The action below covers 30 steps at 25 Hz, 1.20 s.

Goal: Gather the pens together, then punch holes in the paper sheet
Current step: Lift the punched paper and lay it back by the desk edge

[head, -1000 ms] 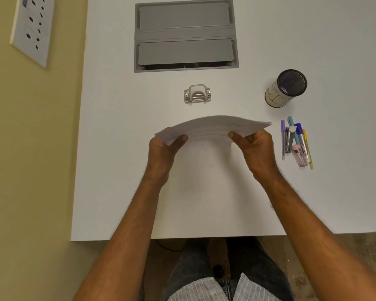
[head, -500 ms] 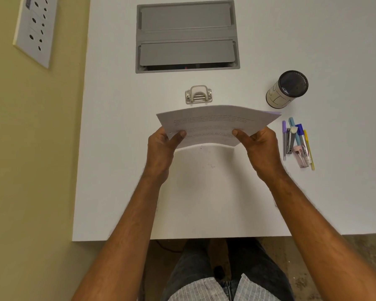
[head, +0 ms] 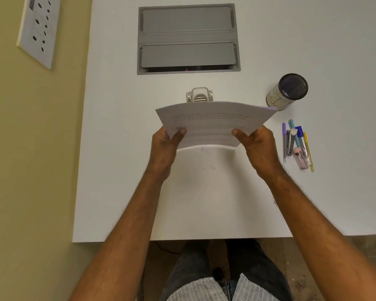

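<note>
A printed paper sheet (head: 213, 120) is held up off the white table (head: 117, 170), bowed upward in the middle, its far edge level with the metal hole punch (head: 199, 95). My left hand (head: 165, 146) pinches its near left corner with the thumb on top. My right hand (head: 258, 148) pinches the near right side the same way. Several pens (head: 296, 144) lie bunched side by side just right of my right hand. The punch's near part is hidden behind the sheet.
A cylindrical pen holder (head: 288, 92) stands behind the pens at the right. A grey cable hatch (head: 188, 39) is set into the table at the back. A wall socket panel (head: 38, 29) is at the far left. My legs show below the table's front edge.
Both hands have carried the sheet away from me toward the hole punch. Its far edge now overlaps the punch's near side. The pens have not moved.
</note>
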Motion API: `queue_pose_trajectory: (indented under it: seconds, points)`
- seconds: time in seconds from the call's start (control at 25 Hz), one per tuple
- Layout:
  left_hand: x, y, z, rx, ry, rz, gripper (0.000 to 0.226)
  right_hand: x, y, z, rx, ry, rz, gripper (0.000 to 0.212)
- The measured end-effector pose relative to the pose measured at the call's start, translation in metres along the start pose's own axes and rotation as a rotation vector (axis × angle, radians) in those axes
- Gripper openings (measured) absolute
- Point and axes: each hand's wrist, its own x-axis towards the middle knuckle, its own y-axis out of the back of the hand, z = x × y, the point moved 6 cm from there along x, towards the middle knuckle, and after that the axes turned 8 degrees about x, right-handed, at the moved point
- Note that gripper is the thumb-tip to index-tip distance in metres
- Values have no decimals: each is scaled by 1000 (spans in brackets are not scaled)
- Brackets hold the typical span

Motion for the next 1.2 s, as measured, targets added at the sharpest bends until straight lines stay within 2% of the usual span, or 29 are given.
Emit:
queue_pose_trajectory:
  seconds: [0.28, 0.44, 0.72, 0.96, 1.2]
  points:
    - [-6, 15, 17, -59, -3, 15, 23, -14, -6, -27, 99, 4, -34, 23]
    - [-8, 24, 1, -119, 133, 17, 21, -22, -9, -13, 198, -70, -3, 17]
    - [-12, 40, -40, -135, 368, 4, 13, -47, -19, 30, 146, -184, 99, 13]
    - [-28, 70, -73, -51, 427, 68, 16, -47, -46, 49, 154, -237, 131, 17]
    - [-32, 135, -97, 83, 415, 250, 17, -52, -112, 69, 137, -275, 66, 14]
